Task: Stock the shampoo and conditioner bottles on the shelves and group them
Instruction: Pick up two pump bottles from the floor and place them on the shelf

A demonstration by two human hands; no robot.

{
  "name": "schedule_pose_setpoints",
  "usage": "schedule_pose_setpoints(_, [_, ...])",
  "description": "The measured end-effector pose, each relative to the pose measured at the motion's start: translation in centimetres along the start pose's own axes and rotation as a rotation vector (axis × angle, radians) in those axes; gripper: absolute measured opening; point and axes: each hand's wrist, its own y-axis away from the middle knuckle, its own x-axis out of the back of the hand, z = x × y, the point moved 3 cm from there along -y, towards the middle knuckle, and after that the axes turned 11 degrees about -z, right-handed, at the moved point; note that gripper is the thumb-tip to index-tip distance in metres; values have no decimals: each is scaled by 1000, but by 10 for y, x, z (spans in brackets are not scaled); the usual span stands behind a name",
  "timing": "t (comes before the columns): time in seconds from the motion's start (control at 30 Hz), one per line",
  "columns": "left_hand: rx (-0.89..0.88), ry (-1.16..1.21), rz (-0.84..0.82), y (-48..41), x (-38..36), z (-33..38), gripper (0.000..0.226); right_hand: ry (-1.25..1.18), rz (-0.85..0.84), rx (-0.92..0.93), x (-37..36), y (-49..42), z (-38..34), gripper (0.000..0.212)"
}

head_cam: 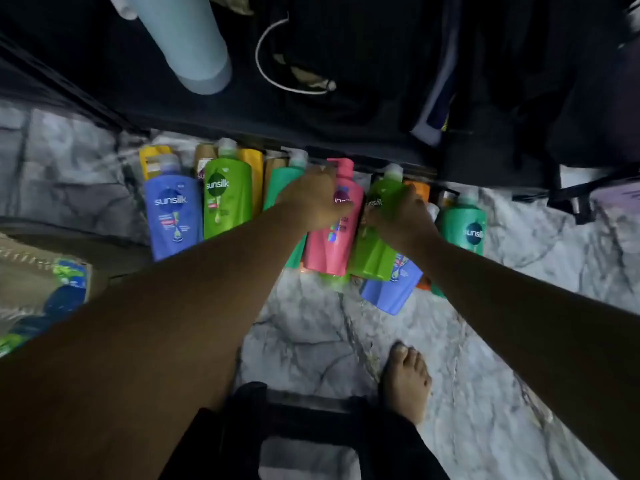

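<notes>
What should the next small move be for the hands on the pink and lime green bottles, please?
Probably lift the pink bottle clear with the left hand: its grip looks set, and the right hand holds the lime green bottle beside it.

The pink plastic pump bottle [332, 244] is half covered by the left hand [313, 199], whose fingers are blurred (no grip can be made out). The teal plastic bottle [282, 181] is mostly hidden behind that forearm. The label of the lime-green plastic bottle [372, 251] is masked by the right hand [401, 216] curled round it, and the blue plastic bottle [391, 292] lying beneath is largely concealed. The pale blue cylinder [187, 39] is cut off by the top edge.
</notes>
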Motion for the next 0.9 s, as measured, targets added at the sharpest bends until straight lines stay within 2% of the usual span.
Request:
schedule_pose_setpoints(0.13, [100, -94, -253, -29, -13, 4, 110, 99, -17, -77, 16, -30, -6, 76])
schedule_pose_setpoints(0.2, [131, -195, -274, -37, -19, 7, 128, 92, -76, -91, 18, -40, -7, 68])
schedule_pose_setpoints(0.27, [175, -242, -251, -42, -22, 7, 134, 53, -120, -98, 18, -42, -6, 70])
schedule_pose_setpoints(0.33, [201, -240, -227, -43, -22, 7, 131, 15, -137, -108, 18, -42, -6, 74])
schedule_pose_setpoints(0.5, [233, -93, -137, -42, -15, 7, 130, -55, -133, -99, 9, -54, 3, 102])
schedule_pose_setpoints(0.6, [241, -98, -145, -40, -12, 7, 102, -101, -105, -100, 5, -53, 7, 112])
schedule_pose_setpoints(0.67, [227, -121, -136, -40, -12, 6, 91, -143, -80, -82, 4, -49, 7, 109])
schedule_pose_setpoints(0.73, [188, -120, -122, -41, -10, 6, 89, -184, -64, -75, 4, -47, 8, 94])
schedule_pose_setpoints(0.83, [140, 2, -55, -36, -7, 7, 83, -226, -32, -30, 3, -43, 11, 76])
schedule_pose_setpoints(0.9, [115, 108, 28, -24, -6, 7, 77, -255, -2, 1, 5, -34, 12, 74])
